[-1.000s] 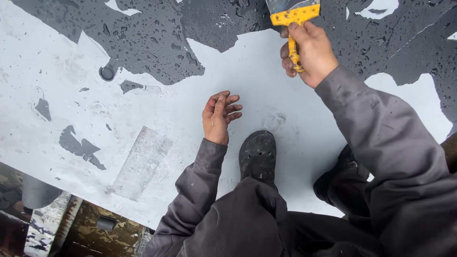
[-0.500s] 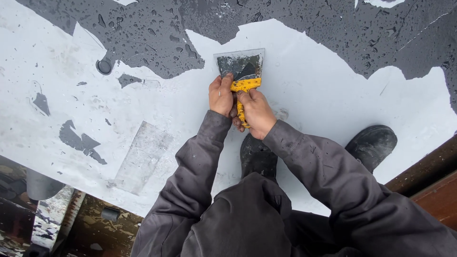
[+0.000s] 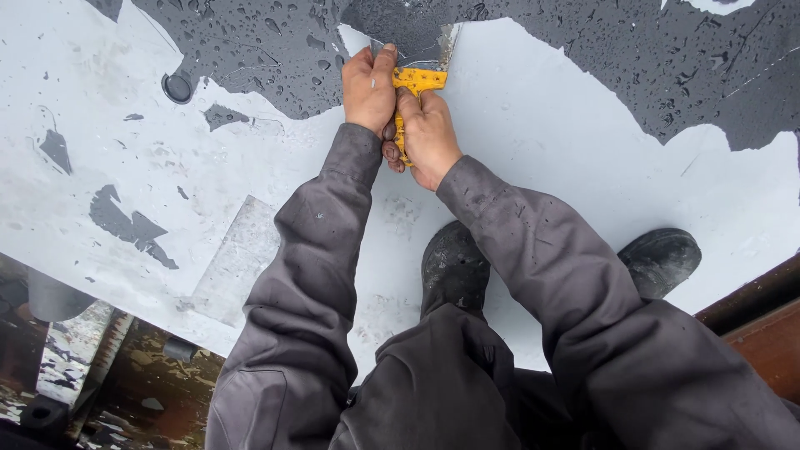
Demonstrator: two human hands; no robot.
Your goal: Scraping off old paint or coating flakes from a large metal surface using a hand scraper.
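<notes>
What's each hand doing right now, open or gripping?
Left hand: pressed down on the scraper near its blade, fingers curled.
Right hand: closed around the scraper's yellow handle.

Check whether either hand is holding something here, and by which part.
Both hands hold a yellow-handled scraper: the right hand wraps its handle, while the left hand presses on the blade end.

Both hands grip a yellow-handled scraper [image 3: 414, 73]: left hand [image 3: 369, 90] beside the blade, right hand [image 3: 429, 137] on the handle, pressing it against wet dark coating [image 3: 250, 50] over a pale grey surface [image 3: 550, 125].
</notes>
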